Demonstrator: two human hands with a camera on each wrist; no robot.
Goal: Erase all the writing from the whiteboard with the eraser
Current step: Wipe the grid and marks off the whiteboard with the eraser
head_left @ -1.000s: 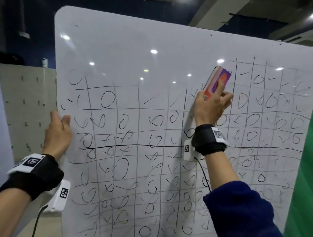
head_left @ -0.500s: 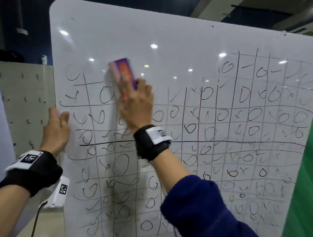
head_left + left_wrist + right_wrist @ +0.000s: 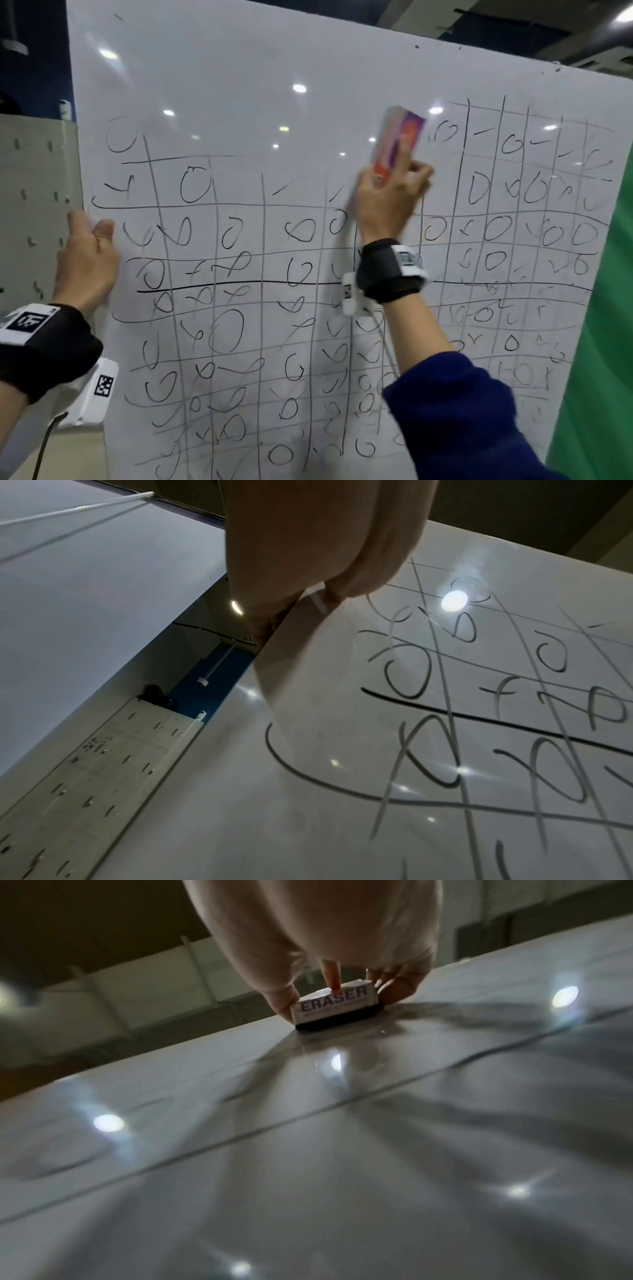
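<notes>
A large whiteboard [image 3: 222, 75] [image 3: 308, 818] [image 3: 308, 1177] stands upright, covered with a hand-drawn grid of black circles, ticks and crosses. Its top band is wiped. My right hand [image 3: 390, 202] [image 3: 329, 969] grips the eraser [image 3: 397, 144] [image 3: 337, 1005], a white block with an orange and purple top and black felt, and presses it flat on the board's upper middle. My left hand [image 3: 85, 260] [image 3: 308, 561] grips the board's left edge, thumb on the front face and fingers behind it.
A beige pegboard panel [image 3: 34, 205] [image 3: 85, 791] stands behind the board on the left. A green screen [image 3: 603, 325] rises along the board's right edge. Ceiling lights glare on the glossy surface.
The eraser swept from the upper middle left across the top row, then back right to the upper middle. Grid lines and marks along that row are gone. The left hand stayed on the edge.
</notes>
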